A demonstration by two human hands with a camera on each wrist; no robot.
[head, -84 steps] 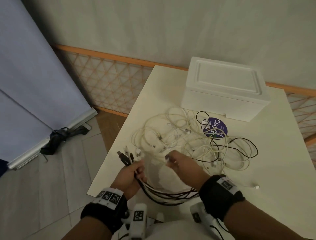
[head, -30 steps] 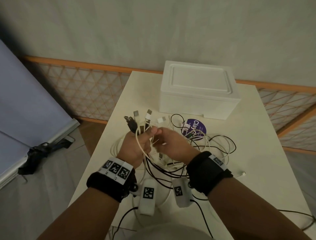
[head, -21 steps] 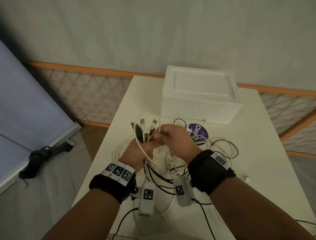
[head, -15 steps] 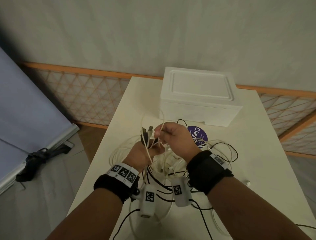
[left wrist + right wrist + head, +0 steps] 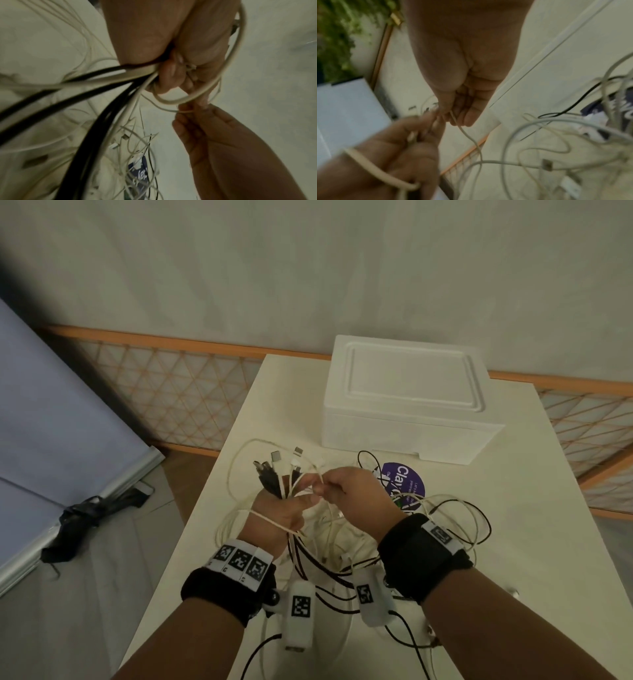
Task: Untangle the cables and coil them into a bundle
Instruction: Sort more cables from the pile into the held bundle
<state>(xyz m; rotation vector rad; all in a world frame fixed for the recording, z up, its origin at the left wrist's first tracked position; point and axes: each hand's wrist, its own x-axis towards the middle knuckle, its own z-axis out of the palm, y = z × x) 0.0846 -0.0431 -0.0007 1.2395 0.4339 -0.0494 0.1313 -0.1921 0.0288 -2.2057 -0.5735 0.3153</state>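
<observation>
Left grip (image 5: 277, 510) still clutches the cable bundle (image 5: 279, 474) while right grip (image 5: 356, 498) now pinches a white cable (image 5: 465, 133).

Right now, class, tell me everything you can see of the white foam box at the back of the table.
The white foam box looks like polystyrene: a rectangular body under a closed lid with a recessed, rounded-corner panel on top. It sits flat on the far part of the cream table, near the wall. A small notch shows at its front bottom edge. Neither hand touches it; the cables lie just in front.
</observation>
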